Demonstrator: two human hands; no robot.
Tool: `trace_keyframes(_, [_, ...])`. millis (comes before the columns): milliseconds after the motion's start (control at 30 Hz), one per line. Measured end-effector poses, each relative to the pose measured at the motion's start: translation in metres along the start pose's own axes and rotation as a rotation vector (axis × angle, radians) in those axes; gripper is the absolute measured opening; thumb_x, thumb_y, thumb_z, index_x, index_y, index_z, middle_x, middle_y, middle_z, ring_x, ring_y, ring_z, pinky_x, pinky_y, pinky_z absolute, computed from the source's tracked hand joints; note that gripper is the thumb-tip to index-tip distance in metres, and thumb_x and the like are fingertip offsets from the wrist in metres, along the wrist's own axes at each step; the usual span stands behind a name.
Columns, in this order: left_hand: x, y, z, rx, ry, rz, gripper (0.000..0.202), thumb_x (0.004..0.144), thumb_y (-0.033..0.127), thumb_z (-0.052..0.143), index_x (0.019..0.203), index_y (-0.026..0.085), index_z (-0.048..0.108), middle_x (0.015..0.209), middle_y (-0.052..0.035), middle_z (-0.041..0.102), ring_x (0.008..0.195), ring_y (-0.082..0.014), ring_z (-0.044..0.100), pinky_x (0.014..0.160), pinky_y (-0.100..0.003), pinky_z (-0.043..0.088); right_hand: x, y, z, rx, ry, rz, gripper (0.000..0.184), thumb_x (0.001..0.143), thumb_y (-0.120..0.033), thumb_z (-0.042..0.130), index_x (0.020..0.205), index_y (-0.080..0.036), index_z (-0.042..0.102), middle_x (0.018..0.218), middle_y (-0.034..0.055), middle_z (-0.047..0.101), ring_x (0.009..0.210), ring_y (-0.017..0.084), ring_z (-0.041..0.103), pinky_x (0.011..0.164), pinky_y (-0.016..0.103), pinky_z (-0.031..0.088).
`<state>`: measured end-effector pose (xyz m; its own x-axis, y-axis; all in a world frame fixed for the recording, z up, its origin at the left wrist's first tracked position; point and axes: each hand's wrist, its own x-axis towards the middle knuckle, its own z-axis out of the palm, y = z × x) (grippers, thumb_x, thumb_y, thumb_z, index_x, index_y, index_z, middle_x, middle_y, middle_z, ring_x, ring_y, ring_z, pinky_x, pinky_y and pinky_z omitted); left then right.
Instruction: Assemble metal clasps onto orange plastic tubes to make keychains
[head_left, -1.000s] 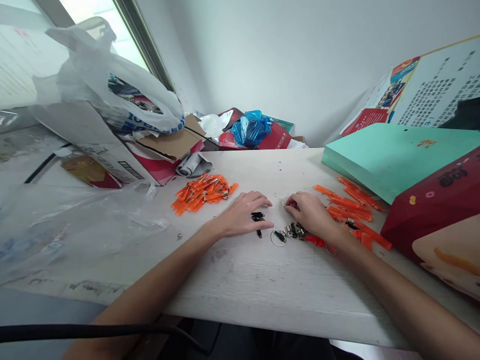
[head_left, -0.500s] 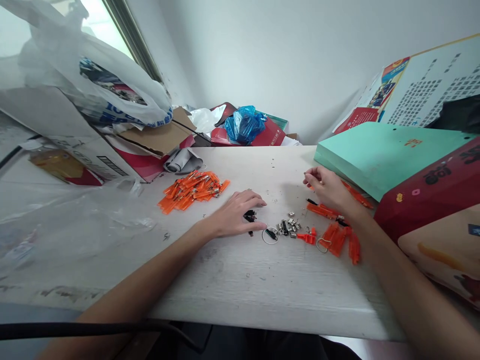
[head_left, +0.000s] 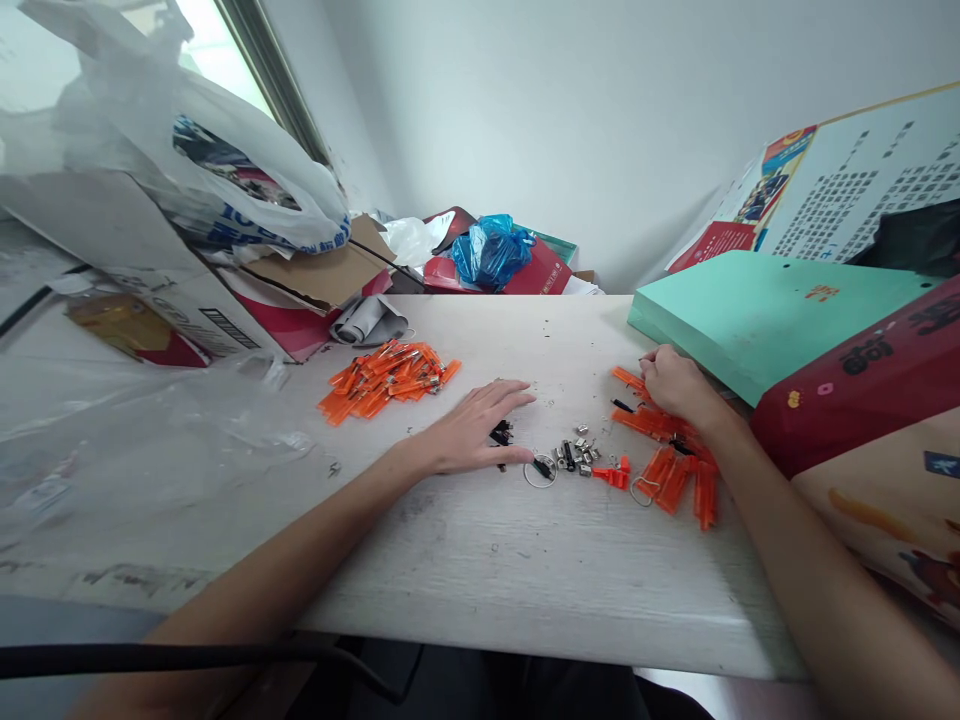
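My left hand [head_left: 480, 425] rests on the table with its fingers apart, beside and partly over some small black pieces [head_left: 501, 432]. My right hand [head_left: 677, 384] is at the flat orange plastic pieces [head_left: 645, 424] on the right, fingers curled together near one orange strip [head_left: 627, 379]; what they hold, if anything, is hidden. Between the hands lie small silver metal pieces [head_left: 585, 452], a thin ring [head_left: 541, 483] around a black piece, and a bright orange-red clip-like piece [head_left: 613, 474]. More orange pieces [head_left: 673, 484] lie below my right wrist, with a wire loop [head_left: 641, 493] beside them.
A heap of orange pieces with metal ends [head_left: 386, 382] lies left. Cartons [head_left: 180, 290] and a white plastic bag [head_left: 300, 215] stand behind it. A mint-green box [head_left: 750, 310] and a red box [head_left: 847, 380] border the right. A blue plastic bag [head_left: 491, 250] lies at the back.
My right hand has moved right and slightly toward me, from above the bare tabletop onto the orange pieces. My left hand has stayed nearly still.
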<state>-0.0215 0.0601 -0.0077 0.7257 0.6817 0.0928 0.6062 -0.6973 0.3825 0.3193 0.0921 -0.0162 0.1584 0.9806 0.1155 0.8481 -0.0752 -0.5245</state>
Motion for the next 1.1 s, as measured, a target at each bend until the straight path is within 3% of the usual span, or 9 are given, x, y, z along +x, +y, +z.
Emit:
trace_keyframes(233, [-0.001, 0.001, 0.001, 0.008, -0.035, -0.021, 0.08, 0.091, 0.072, 0.056, 0.156, 0.029, 0.04, 0.17, -0.0089, 0.03, 0.155, -0.0326, 0.029, 0.127, -0.052, 0.025, -0.016, -0.026, 0.01, 0.12, -0.19, -0.093, 0.024, 0.103, -0.039, 0.04, 0.1, -0.022, 0.057, 0.098, 0.0073, 0.074, 0.078, 0.018, 0.066, 0.066, 0.028, 0.048])
trace_keyframes(333, [-0.001, 0.001, 0.001, -0.003, -0.05, -0.036, 0.081, 0.091, 0.073, 0.056, 0.156, 0.029, 0.04, 0.17, -0.0088, 0.029, 0.156, -0.0332, 0.028, 0.127, -0.053, 0.025, -0.011, -0.026, 0.006, 0.108, -0.121, -0.071, 0.021, 0.103, -0.035, 0.04, 0.106, -0.021, 0.056, 0.105, 0.009, 0.073, 0.089, 0.02, 0.067, 0.072, 0.028, 0.049])
trace_keyframes(467, [-0.001, 0.001, 0.001, -0.012, -0.057, -0.049, 0.08, 0.091, 0.073, 0.056, 0.157, 0.03, 0.04, 0.17, -0.0085, 0.028, 0.156, -0.0339, 0.026, 0.126, -0.053, 0.026, 0.003, -0.004, -0.007, -0.004, 0.065, 0.085, 0.027, 0.101, -0.031, 0.041, 0.115, -0.014, 0.056, 0.106, 0.0201, 0.069, 0.094, 0.03, 0.065, 0.078, 0.038, 0.047])
trace_keyframes(667, [-0.001, 0.001, 0.002, -0.016, -0.025, -0.043, 0.078, 0.091, 0.072, 0.057, 0.155, 0.031, 0.042, 0.169, -0.0089, 0.032, 0.155, -0.0343, 0.029, 0.126, -0.053, 0.027, 0.013, 0.022, -0.008, -0.084, 0.064, 0.172, 0.035, 0.098, -0.033, 0.047, 0.12, -0.007, 0.057, 0.1, 0.0269, 0.067, 0.094, 0.039, 0.065, 0.08, 0.046, 0.047])
trace_keyframes(867, [-0.001, -0.001, 0.001, -0.003, -0.034, -0.05, 0.075, 0.093, 0.071, 0.055, 0.155, 0.03, 0.044, 0.168, -0.0086, 0.033, 0.155, -0.0337, 0.03, 0.126, -0.052, 0.027, 0.013, 0.02, 0.002, -0.027, 0.007, 0.079, 0.03, 0.099, -0.038, 0.046, 0.115, -0.016, 0.058, 0.096, 0.0181, 0.069, 0.085, 0.032, 0.065, 0.08, 0.042, 0.048])
trace_keyframes(1100, [-0.001, -0.002, 0.002, -0.021, -0.022, -0.049, 0.071, 0.093, 0.069, 0.056, 0.153, 0.031, 0.048, 0.167, -0.0083, 0.037, 0.154, -0.0346, 0.032, 0.126, -0.053, 0.028, 0.014, 0.014, -0.002, 0.078, 0.011, -0.041, 0.02, 0.1, -0.036, 0.047, 0.106, -0.021, 0.057, 0.111, 0.011, 0.069, 0.094, 0.024, 0.064, 0.078, 0.032, 0.048])
